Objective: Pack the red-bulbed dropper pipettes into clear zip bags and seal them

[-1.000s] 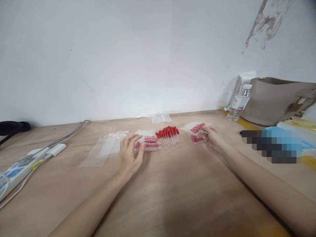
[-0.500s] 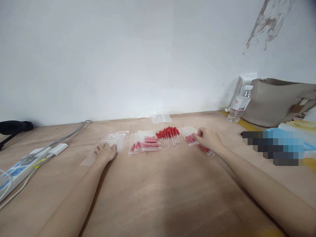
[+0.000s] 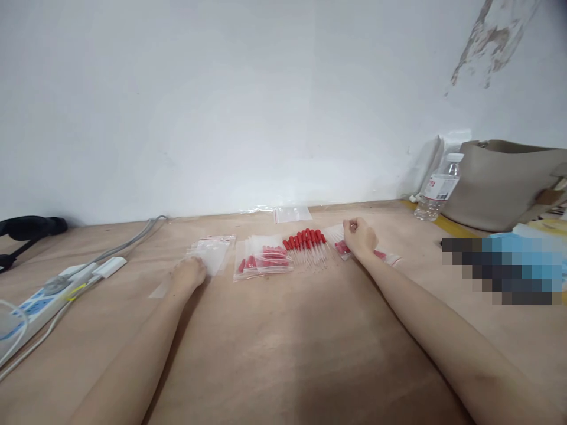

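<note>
On the left, my left hand (image 3: 189, 273) rests over flat clear zip bags (image 3: 216, 254). Its fingers are blurred and partly hidden, so their grip is unclear. To the right, my right hand (image 3: 361, 237) is closed with curled fingers above filled zip bags (image 3: 339, 233); whatever it grips, if anything, is hidden. Red pieces show through those bags. Between my hands lies a fanned row of droppers (image 3: 308, 239) with red bulbs and thin clear stems. Immediately left of them is a pile of zip bags (image 3: 263, 257) with red-bulbed contents.
Another flat zip bag (image 3: 293, 214) lies by the wall. A power strip (image 3: 42, 307) with cables is at the left, near a black object (image 3: 31, 227). At the right stand a water bottle (image 3: 438, 189) and a grey bag (image 3: 496, 183), with a blue item (image 3: 516, 248) in front.
My right hand has shifted up and slightly left over the filled bags, its fingers more curled. The left hand's spread fingers have drawn together. The view has shifted slightly.
</note>
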`<state>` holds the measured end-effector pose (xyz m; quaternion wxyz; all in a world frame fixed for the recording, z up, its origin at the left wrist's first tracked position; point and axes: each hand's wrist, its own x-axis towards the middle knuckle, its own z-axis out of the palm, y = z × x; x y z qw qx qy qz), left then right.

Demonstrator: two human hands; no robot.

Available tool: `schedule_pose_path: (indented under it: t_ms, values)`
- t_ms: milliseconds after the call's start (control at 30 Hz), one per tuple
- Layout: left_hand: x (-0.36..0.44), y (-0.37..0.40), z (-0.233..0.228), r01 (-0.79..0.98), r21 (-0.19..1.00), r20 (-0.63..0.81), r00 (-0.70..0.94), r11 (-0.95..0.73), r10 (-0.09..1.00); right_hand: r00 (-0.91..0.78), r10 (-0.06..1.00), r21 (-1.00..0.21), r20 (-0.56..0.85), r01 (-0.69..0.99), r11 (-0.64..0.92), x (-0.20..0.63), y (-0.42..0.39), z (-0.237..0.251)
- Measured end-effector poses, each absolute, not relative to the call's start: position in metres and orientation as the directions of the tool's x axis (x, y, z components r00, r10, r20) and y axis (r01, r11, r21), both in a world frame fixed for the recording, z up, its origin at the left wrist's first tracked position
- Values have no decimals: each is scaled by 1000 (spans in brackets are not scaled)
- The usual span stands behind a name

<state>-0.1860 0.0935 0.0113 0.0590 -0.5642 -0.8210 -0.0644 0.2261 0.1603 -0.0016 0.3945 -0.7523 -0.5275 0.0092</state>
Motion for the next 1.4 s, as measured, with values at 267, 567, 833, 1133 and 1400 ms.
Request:
schedule_pose_path:
  t_ms: [267, 567, 833, 1133, 1400]
  values:
    - [-106, 64, 62, 1000, 25, 565, -21, 8, 825, 72, 994, -310, 81, 950, -43, 202, 150, 9]
    - [2, -19, 1, 682, 128, 159, 703, -721, 693, 159, 987, -273, 21, 951, -147, 193, 150, 13]
    - [-12, -10, 9, 666, 344, 155, 655, -662, 739, 96, 994, -377, 58, 924, -68, 239, 138, 44]
    - [-13, -1, -2, 616, 339, 191, 695, -711, 693, -14, 997, -981, 72, 180, 74, 255, 79, 10]
    - [-11, -1, -2, 623, 295, 174, 710, -724, 682, 109, 986, -987, 126, -83, 135, 224, 47, -27]
